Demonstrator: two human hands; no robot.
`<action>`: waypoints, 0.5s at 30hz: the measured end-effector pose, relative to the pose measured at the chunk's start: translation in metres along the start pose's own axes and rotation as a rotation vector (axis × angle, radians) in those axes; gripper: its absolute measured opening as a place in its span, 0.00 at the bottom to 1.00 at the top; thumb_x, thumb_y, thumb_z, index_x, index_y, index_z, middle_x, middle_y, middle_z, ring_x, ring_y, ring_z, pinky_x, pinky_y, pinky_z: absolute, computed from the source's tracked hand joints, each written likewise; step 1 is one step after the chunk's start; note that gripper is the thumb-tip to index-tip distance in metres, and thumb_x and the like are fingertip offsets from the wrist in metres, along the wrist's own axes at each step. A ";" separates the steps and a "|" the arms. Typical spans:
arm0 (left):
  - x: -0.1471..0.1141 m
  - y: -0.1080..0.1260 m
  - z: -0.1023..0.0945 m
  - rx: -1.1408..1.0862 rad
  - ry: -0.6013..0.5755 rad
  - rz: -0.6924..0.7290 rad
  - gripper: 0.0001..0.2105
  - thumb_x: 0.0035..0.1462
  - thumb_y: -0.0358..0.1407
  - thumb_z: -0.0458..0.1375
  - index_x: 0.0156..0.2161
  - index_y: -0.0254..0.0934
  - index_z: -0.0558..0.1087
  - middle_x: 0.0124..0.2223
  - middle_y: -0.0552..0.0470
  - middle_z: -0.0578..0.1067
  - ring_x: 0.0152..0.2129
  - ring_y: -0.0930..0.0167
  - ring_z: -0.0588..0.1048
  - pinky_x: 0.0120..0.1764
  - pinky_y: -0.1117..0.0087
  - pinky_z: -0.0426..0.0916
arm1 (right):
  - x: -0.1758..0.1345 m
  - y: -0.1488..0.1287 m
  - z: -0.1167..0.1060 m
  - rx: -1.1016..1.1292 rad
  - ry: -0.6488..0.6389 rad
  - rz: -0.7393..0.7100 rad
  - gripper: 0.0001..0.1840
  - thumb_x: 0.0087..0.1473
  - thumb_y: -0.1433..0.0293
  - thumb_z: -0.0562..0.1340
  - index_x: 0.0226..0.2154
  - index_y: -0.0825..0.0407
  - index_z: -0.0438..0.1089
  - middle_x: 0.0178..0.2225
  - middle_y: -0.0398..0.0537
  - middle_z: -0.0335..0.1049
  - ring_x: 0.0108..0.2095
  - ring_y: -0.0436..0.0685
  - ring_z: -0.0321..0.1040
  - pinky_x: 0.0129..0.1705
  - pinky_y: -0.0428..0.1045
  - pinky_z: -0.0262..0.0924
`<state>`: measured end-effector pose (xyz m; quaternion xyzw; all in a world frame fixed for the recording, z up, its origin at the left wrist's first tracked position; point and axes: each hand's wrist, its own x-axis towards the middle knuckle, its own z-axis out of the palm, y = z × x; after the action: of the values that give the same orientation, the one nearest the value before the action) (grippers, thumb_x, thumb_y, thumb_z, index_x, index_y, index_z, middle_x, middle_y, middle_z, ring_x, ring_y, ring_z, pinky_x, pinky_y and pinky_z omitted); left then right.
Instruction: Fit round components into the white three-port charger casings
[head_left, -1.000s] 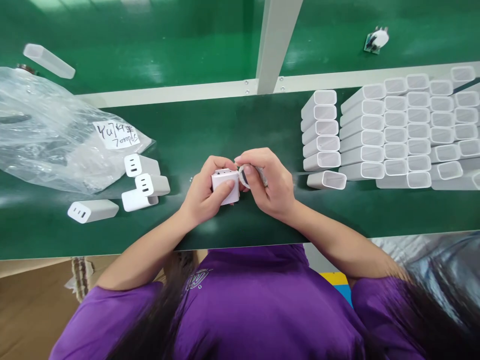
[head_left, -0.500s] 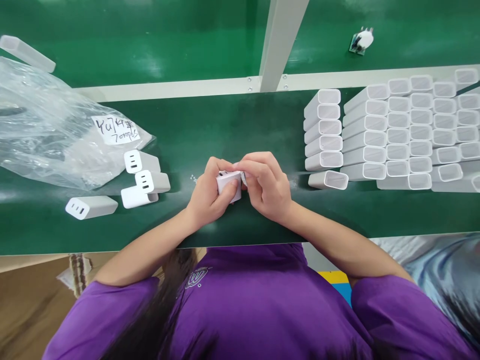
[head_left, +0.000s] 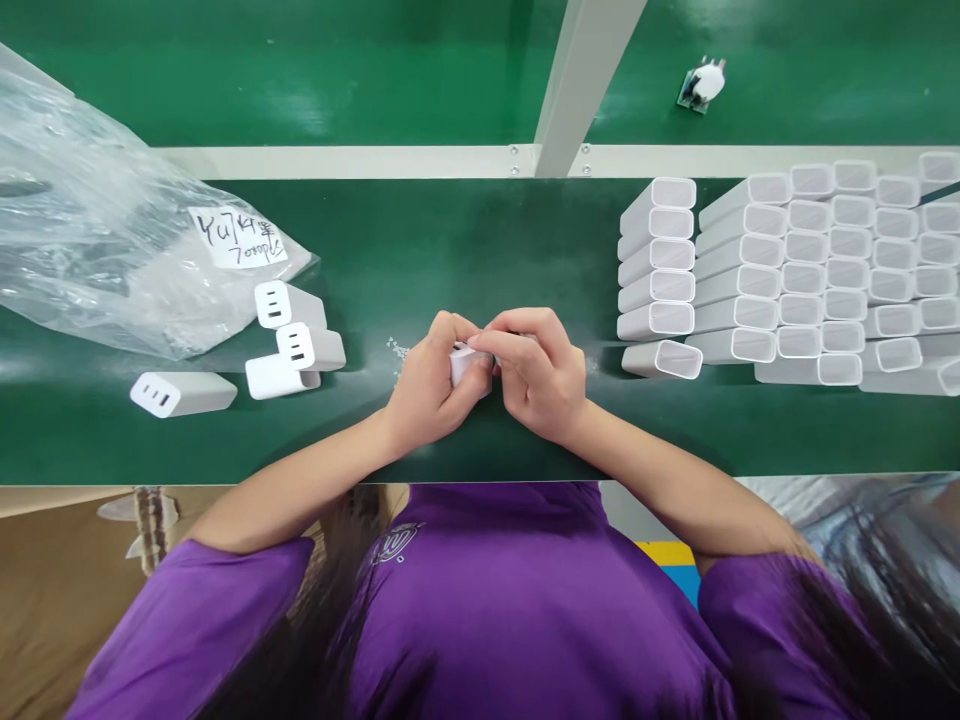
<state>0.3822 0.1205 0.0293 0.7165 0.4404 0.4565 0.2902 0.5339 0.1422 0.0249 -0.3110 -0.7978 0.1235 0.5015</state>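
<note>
My left hand [head_left: 437, 385] is wrapped round a white charger [head_left: 460, 367], most of which its fingers cover. Against the charger's upper right end, the fingertips of my right hand [head_left: 541, 372] are pinched together. Whatever those fingers hold, if anything, is hidden or too small to name. Both hands meet just above the green bench [head_left: 465, 255]. Tiny white bits [head_left: 396, 348] lie scattered beside my left hand. Farther left, several finished-looking white chargers [head_left: 186, 394] with slotted port faces rest on the bench, one leaning on another.
Rows of open-ended white plastic housings [head_left: 757, 283] fill the right side. A clear plastic bag [head_left: 112, 230] with a handwritten label [head_left: 238, 237] lies at left. Behind runs a pale metal rail with a post [head_left: 585, 80]; beyond it sits a small circuit board part [head_left: 702, 85].
The charger in my left hand has turned, so its port face shows less. My right fingertips have shifted onto its upper end. The whole view has moved slightly.
</note>
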 end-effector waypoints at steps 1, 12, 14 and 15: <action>-0.001 0.000 0.001 -0.022 0.000 -0.007 0.03 0.66 0.32 0.51 0.40 0.42 0.59 0.32 0.58 0.70 0.25 0.76 0.72 0.28 0.72 0.65 | 0.000 0.000 0.000 0.009 0.010 -0.007 0.12 0.67 0.78 0.51 0.45 0.49 0.66 0.40 0.43 0.66 0.33 0.42 0.69 0.29 0.39 0.64; -0.003 -0.011 0.004 0.056 0.033 -0.092 0.05 0.64 0.35 0.53 0.38 0.41 0.58 0.29 0.58 0.67 0.22 0.74 0.69 0.27 0.70 0.63 | -0.005 0.007 0.006 -0.052 -0.075 -0.021 0.16 0.68 0.76 0.49 0.51 0.46 0.67 0.42 0.43 0.70 0.35 0.45 0.70 0.27 0.40 0.61; 0.002 -0.014 0.001 0.029 -0.041 -0.206 0.05 0.62 0.34 0.52 0.39 0.42 0.58 0.28 0.59 0.67 0.19 0.75 0.68 0.24 0.70 0.63 | -0.002 0.011 0.008 -0.002 -0.096 0.056 0.16 0.69 0.74 0.48 0.52 0.46 0.65 0.43 0.45 0.70 0.38 0.47 0.71 0.31 0.41 0.65; 0.005 -0.016 -0.001 0.008 -0.082 -0.270 0.06 0.61 0.34 0.52 0.40 0.42 0.57 0.29 0.59 0.68 0.18 0.75 0.68 0.24 0.71 0.63 | 0.000 0.014 0.010 0.035 -0.097 0.115 0.16 0.69 0.73 0.47 0.53 0.47 0.64 0.43 0.45 0.69 0.39 0.48 0.71 0.33 0.42 0.67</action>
<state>0.3766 0.1324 0.0187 0.6700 0.5224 0.3817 0.3641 0.5306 0.1540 0.0135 -0.3410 -0.7997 0.1808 0.4598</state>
